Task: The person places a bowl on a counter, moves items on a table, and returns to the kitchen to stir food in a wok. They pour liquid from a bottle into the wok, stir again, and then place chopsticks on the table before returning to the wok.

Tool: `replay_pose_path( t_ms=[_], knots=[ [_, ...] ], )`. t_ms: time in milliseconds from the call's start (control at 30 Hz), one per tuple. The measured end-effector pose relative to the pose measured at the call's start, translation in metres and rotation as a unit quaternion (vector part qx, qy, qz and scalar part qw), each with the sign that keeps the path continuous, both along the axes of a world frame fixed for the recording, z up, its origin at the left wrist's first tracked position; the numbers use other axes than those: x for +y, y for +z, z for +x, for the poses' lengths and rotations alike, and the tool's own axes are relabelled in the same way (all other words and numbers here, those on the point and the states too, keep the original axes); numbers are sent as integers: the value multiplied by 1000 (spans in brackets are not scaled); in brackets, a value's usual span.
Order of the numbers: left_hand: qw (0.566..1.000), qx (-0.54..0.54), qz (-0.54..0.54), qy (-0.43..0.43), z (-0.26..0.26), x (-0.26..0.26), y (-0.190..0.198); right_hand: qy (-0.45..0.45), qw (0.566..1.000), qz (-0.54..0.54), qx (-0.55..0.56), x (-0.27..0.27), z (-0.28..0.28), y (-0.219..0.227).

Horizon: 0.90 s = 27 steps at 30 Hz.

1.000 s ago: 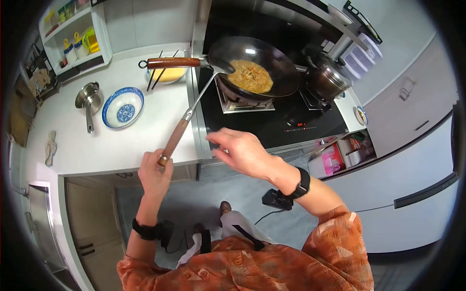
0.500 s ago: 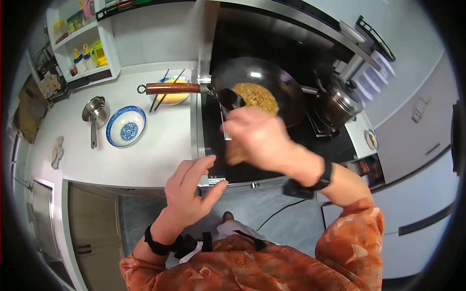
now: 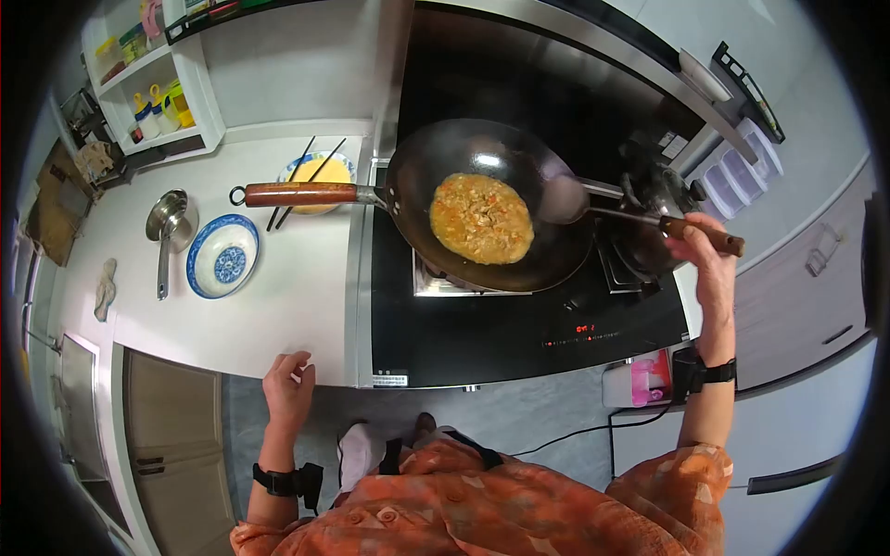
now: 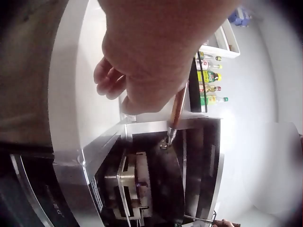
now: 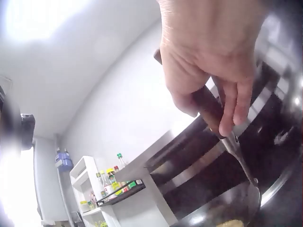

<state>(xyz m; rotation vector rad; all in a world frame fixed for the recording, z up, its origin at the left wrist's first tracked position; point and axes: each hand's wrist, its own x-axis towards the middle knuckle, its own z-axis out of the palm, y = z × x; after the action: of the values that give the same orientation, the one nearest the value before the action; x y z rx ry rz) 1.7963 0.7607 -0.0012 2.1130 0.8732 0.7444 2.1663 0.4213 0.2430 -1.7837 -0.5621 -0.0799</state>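
In the head view my right hand [image 3: 709, 259] grips the brown wooden handle of a wok spatula [image 3: 630, 216] out to the right. Its rounded metal head lies against the right inner wall of the dark wok [image 3: 408, 153]. Chunky yellow-brown food [image 3: 482, 218] with orange bits sits in the wok's bottom. In the right wrist view, fingers curl round the spatula handle [image 5: 208, 111]. My left hand [image 3: 289, 389] holds nothing, its fingers loosely bent at the counter's front edge. The wok's own wooden handle [image 3: 301, 194] points left over the counter, apart from both hands.
On the white counter [image 3: 278, 287] are a blue-and-white bowl [image 3: 224, 257], a metal ladle [image 3: 165, 241] and a bowl of yellow liquid [image 3: 320, 176] with chopsticks across it. A lidded pot [image 3: 658, 199] stands right of the wok. A cooker hood edge [image 3: 593, 74] overhangs the stove.
The spatula has passed from my left hand to my right and swung from the wok's left side to its right. My left hand has let go and drawn back to the counter edge.
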Motion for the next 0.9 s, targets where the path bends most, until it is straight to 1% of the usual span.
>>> replay_pose_path(
  t_ms=[67,100,167,200,233,300,333,433,500,567,633,700,733,767,800,833,867,900],
  knots=[
    [1000,1,-1,-6,6,8,-2,-16,998,20,59,15,-6,-18],
    [1000,-6,-10,-15,10,12,-4,4,991,68,113,23,-6,-32],
    [999,-14,-19,-28,17,21,-2,34,982,127,136,38,-15,-47],
    [999,-15,-18,-39,22,24,2,38,982,132,127,41,-18,-47],
    [998,-14,-17,-50,23,27,5,35,983,130,127,41,-17,-46],
    [998,-10,-16,-58,24,37,3,31,995,89,37,39,-10,-44],
    [998,-5,-13,-64,25,42,3,24,996,78,23,43,-8,-44],
    [996,1,-10,-88,24,55,1,21,995,88,34,63,-8,-55],
    [996,0,1,-92,26,66,1,56,992,94,68,73,-19,-59],
    [995,-1,12,-98,30,78,2,81,991,76,69,75,-35,-49],
    [996,-10,38,-79,37,91,6,80,995,57,27,70,-52,-31],
    [997,-10,25,-73,46,103,11,80,995,59,12,68,-69,-12],
    [997,-6,50,-64,49,109,13,86,995,53,19,67,-77,-8],
    [996,-3,77,-55,54,114,15,93,994,47,25,66,-82,-6],
    [996,35,59,-50,59,118,21,90,995,34,36,69,-84,-10],
    [996,34,60,-52,66,123,22,88,995,22,47,73,-87,-14],
    [992,21,113,-53,72,130,20,78,996,-2,47,75,-87,-14],
    [985,9,167,-54,78,136,18,75,996,0,47,75,-85,-11]
  ],
)
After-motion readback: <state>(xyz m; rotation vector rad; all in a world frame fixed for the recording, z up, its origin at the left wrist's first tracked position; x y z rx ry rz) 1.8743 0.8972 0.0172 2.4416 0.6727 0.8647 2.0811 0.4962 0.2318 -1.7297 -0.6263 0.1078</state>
